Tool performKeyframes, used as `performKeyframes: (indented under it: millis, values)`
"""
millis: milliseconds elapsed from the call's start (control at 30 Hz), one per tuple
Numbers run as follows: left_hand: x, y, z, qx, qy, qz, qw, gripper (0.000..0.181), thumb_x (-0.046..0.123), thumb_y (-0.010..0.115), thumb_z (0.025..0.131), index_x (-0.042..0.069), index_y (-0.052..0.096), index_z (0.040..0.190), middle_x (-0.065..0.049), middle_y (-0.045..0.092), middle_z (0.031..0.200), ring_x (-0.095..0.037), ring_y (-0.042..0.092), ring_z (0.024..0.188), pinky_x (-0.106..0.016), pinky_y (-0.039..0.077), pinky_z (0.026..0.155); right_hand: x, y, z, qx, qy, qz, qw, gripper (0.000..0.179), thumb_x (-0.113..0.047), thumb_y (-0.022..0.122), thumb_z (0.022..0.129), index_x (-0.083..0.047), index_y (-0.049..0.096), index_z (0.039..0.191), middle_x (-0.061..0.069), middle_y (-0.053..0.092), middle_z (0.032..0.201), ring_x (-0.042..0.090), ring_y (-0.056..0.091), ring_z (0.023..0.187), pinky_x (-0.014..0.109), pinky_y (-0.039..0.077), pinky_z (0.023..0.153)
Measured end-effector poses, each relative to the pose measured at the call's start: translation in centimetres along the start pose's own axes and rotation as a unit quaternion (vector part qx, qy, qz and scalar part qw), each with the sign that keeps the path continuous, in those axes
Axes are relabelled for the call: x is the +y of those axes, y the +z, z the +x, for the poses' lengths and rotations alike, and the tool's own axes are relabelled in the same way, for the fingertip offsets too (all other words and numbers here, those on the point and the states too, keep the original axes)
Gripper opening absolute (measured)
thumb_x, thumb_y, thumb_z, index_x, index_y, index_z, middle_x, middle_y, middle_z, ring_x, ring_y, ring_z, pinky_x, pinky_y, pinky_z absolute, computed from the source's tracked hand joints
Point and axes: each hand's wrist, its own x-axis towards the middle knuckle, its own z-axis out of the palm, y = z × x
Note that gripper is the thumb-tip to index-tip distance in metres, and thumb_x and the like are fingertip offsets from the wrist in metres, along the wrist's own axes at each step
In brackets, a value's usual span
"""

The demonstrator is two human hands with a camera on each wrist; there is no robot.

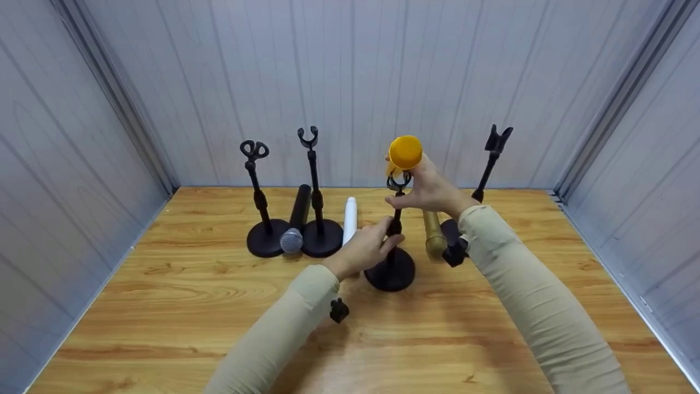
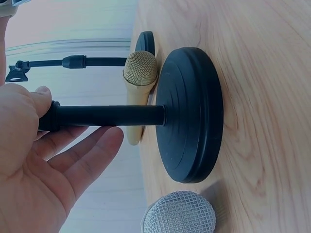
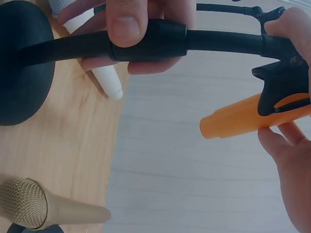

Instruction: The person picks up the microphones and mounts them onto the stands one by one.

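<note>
My left hand grips the pole of a black microphone stand at its collar, thumb on one side and fingers on the other. The stand's round base is on the wooden table. Up at the top, my right hand holds an orange-yellow microphone, its mesh head facing the head camera. In the right wrist view the microphone's handle lies in the stand's clip, with fingers below the handle and the thumb by the clip's joint. A gold microphone lies right of this stand, a white one left.
Two black stands, one with a double-ring clip and one with a C-shaped clip, stand at the left. A black microphone lies between them. Another stand is behind my right forearm. Pale panels enclose the table.
</note>
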Motion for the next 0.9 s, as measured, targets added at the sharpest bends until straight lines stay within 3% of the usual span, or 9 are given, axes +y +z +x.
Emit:
performKeyframes:
  millis: [200,500,600,767,900]
  values:
    - [-0.1,0.1,0.1,0.008,0.004,0.010,0.9999,0.029,0.032,0.048,0.109,0.006,0.052,0.120,-0.002,0.064,0.090,-0.017,0.065,0.082,-0.032,0.051,0.072,-0.1,0.2,-0.1,0.013,0.029,0.013,0.9994,0.074,-0.012,0.090,0.074,-0.004,0.050,0.136,0.013,0.053,0.129,0.025,0.053,0.107,0.046,0.046,0.094]
    - [-0.1,0.3,0.2,0.004,0.005,0.007,1.0000,0.028,0.031,0.048,0.110,0.005,0.051,0.121,-0.002,0.062,0.088,-0.016,0.062,0.076,-0.030,0.048,0.067,0.1,0.4,-0.5,0.042,0.046,0.013,0.9980,0.076,-0.010,0.090,0.071,-0.008,0.050,0.135,0.008,0.057,0.125,0.020,0.056,0.103,0.041,0.048,0.092]
    - [-0.2,0.3,0.2,0.009,0.011,0.007,0.9999,0.028,0.030,0.048,0.110,0.005,0.051,0.121,-0.001,0.062,0.087,-0.015,0.062,0.075,-0.029,0.048,0.067,0.1,0.4,-0.5,0.051,0.043,0.001,0.9978,0.073,-0.011,0.091,0.070,-0.007,0.052,0.133,0.013,0.058,0.123,0.021,0.057,0.102,0.042,0.048,0.091]
    - [-0.2,0.1,0.2,0.017,0.017,0.009,0.9997,0.024,0.028,0.048,0.110,0.005,0.050,0.116,-0.003,0.058,0.081,-0.017,0.059,0.070,-0.029,0.046,0.063,-0.2,0.9,-0.6,0.055,0.054,0.008,0.9970,0.058,-0.008,0.084,0.075,-0.005,0.054,0.125,0.010,0.062,0.116,0.021,0.062,0.100,0.041,0.053,0.087]
    - [-0.2,0.0,0.2,0.009,0.011,0.009,0.9999,0.024,0.030,0.048,0.110,0.006,0.050,0.115,-0.002,0.058,0.082,-0.017,0.061,0.072,-0.030,0.047,0.064,-0.3,1.0,-0.7,0.034,0.051,0.030,0.9977,0.050,-0.003,0.079,0.080,-0.002,0.055,0.123,0.009,0.061,0.115,0.023,0.063,0.103,0.041,0.057,0.085]
